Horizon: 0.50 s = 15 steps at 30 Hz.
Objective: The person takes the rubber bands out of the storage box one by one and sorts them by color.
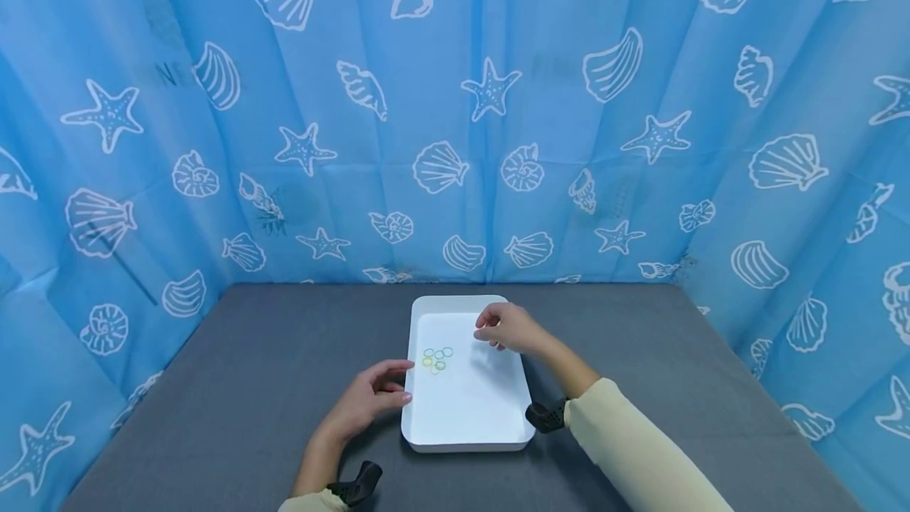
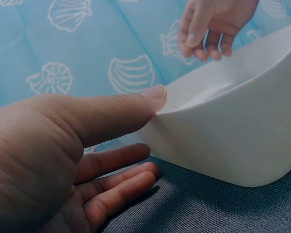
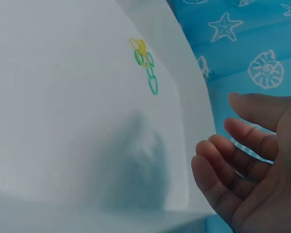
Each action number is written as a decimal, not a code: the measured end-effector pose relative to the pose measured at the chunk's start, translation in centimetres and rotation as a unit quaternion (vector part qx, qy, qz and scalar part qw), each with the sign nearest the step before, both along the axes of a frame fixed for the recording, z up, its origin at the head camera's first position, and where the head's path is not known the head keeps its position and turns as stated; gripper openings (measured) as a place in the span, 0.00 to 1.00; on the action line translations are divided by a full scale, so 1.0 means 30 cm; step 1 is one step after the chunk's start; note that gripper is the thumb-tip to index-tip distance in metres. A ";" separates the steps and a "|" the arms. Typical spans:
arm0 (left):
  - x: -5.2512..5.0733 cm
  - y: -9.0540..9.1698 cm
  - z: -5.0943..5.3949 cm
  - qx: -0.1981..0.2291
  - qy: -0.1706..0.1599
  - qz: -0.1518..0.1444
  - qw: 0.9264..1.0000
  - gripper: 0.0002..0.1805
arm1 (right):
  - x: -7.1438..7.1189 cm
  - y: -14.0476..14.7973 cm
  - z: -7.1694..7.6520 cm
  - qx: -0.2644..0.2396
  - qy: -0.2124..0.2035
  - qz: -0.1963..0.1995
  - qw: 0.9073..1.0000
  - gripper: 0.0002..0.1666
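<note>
A white rectangular tray (image 1: 469, 409) lies on the table, and a small cluster of thin green and yellow rings (image 1: 438, 359) sits on its floor toward the left side. My left hand (image 1: 375, 391) is at the tray's left wall; in the left wrist view its thumb (image 2: 153, 96) touches the rim while the other fingers stay loosely extended below. Over the far right part of the tray hovers my right hand (image 1: 510, 328), fingers loosely bent. The right wrist view shows nothing between that thumb and those fingers (image 3: 233, 160), which are apart from the rings (image 3: 144, 60).
Dark grey cloth (image 1: 298, 338) covers the table around the tray. A blue curtain (image 1: 455, 117) with white shell and starfish prints hangs behind and at both sides. Each wrist carries a black device (image 1: 546, 417).
</note>
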State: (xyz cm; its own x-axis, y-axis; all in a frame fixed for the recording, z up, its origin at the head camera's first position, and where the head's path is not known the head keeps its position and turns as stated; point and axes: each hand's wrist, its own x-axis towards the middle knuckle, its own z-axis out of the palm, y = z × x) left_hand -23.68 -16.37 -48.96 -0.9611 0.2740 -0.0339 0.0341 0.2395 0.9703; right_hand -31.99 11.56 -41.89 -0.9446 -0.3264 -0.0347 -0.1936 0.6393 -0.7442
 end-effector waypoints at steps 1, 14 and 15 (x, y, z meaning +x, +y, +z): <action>-0.001 0.000 0.000 -0.001 0.000 0.000 1.000 0.28 | -0.002 -0.005 -0.004 0.004 -0.001 0.002 1.000 0.07; -0.002 0.002 -0.001 -0.008 0.001 0.008 1.000 0.28 | -0.027 -0.076 -0.031 -0.004 -0.049 -0.007 0.999 0.17; -0.003 0.002 -0.002 -0.008 0.001 0.009 1.000 0.28 | -0.030 -0.080 -0.036 -0.004 -0.052 -0.011 0.999 0.17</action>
State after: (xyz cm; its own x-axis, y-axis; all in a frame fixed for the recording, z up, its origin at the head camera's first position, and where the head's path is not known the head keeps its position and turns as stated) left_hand -23.76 -16.31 -49.02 -0.9658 0.2567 -0.0368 0.0313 0.2562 0.9661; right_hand -32.89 9.15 -42.96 -0.9430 -0.3062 -0.1302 -0.1011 0.6365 -0.7647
